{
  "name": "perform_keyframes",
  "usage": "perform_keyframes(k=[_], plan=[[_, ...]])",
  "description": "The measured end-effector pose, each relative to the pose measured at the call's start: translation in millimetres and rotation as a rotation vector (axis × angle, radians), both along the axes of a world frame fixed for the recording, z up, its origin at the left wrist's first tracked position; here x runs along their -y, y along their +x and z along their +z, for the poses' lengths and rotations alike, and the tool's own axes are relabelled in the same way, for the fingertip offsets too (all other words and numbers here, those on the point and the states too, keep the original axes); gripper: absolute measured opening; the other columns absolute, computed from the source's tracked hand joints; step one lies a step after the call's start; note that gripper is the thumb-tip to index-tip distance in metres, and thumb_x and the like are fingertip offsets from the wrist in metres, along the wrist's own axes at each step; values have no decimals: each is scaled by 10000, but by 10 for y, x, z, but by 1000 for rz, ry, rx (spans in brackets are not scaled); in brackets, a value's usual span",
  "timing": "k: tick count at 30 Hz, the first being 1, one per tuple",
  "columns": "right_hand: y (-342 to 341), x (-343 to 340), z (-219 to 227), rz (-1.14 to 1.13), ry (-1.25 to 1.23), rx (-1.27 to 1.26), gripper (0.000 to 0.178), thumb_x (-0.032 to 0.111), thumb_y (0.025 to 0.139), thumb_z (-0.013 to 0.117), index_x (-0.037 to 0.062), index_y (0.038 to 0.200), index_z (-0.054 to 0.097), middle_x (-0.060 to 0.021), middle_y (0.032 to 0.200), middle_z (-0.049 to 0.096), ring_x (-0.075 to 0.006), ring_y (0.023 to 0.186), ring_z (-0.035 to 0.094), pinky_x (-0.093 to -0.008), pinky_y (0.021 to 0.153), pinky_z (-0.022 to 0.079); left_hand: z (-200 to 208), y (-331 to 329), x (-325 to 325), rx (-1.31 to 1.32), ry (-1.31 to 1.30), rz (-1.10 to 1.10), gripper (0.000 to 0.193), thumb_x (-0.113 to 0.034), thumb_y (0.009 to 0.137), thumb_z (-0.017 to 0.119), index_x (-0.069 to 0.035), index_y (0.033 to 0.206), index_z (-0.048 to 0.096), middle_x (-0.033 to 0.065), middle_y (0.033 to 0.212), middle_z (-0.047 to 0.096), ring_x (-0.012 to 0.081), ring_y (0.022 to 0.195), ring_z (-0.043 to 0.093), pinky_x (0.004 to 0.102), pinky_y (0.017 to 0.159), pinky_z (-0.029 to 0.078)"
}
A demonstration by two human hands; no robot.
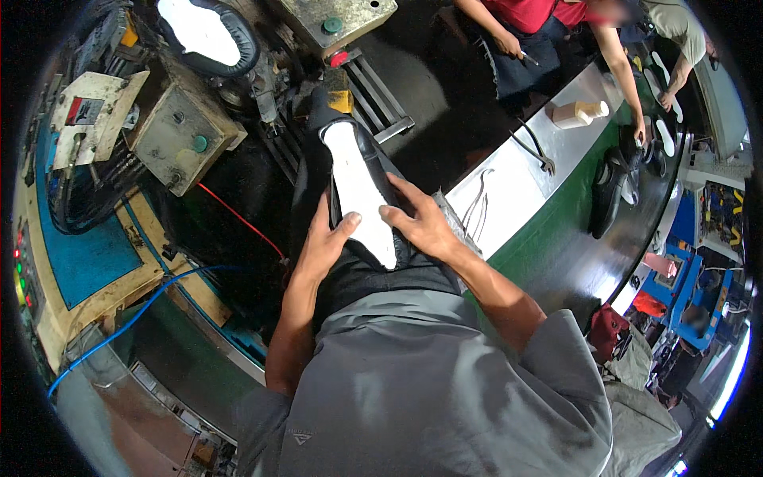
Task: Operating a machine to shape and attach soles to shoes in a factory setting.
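A black shoe upper (pixel 366 149) lies across my lap with its underside up, showing a long white insole (pixel 354 175). My left hand (pixel 322 242) grips its left side, the thumb pressed on the insole's edge. Opposite it, my right hand (pixel 421 219) wraps the right side, thumb on the white surface and fingers along the black edge. The narrow end points toward my waist, and the broad end lies away from me. Fingers beneath the shoe are partly hidden.
At right, pincers (pixel 540 155) and a pale bottle (pixel 579 114) rest on a metal ledge (pixel 497 203). Black shoes (pixel 612 191) stand on a green conveyor (pixel 540 246), where co-workers reach in. Machinery with a control box (pixel 179 131) and another shoe (pixel 208 36) is at left.
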State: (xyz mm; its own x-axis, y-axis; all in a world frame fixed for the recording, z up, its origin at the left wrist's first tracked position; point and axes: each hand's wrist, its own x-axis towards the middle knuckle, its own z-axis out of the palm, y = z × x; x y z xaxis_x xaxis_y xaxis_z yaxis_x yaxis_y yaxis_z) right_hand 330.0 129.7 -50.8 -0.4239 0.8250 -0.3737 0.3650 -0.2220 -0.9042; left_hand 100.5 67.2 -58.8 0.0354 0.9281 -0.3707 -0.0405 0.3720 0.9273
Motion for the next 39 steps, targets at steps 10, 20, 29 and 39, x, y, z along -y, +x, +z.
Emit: perform_keyframes(k=[10,20,29,39], plan=[[4,226,730,575,802,490,784,275,935,795,121,1633,474,-273,1751,229,-556,1404,510,-593,1217,448,308,122,115,547,-238,141,744,-16,1022,618,-129,1699,332,142,1544,554,272,1358,601,449,1048,567],[129,203,552,549,752,401,758,246,851,881,372,1546,606,-350,1731,141,-552,1380,525,-564,1127,535,212,-206,-807,-211,164,345,724,-206,1060,704,-2,1671,372,204,1567,570,318,1408,576,382,1162,470],[200,186,522,529,685,302,705,242,854,862,313,1523,651,-357,1726,189,-566,1469,448,-569,1160,500,-261,-479,-1111,-345,237,154,381,-182,1113,612,-6,1446,667,170,1334,763,231,1210,715,342,1036,533],[183,-347,1018,159,637,149,703,140,780,866,62,1458,697,-344,1738,233,-512,1585,358,-508,1241,409,1113,-1997,-2468,101,351,638,913,-517,1071,675,-65,1735,241,174,1658,467,310,1475,502,516,1203,418]])
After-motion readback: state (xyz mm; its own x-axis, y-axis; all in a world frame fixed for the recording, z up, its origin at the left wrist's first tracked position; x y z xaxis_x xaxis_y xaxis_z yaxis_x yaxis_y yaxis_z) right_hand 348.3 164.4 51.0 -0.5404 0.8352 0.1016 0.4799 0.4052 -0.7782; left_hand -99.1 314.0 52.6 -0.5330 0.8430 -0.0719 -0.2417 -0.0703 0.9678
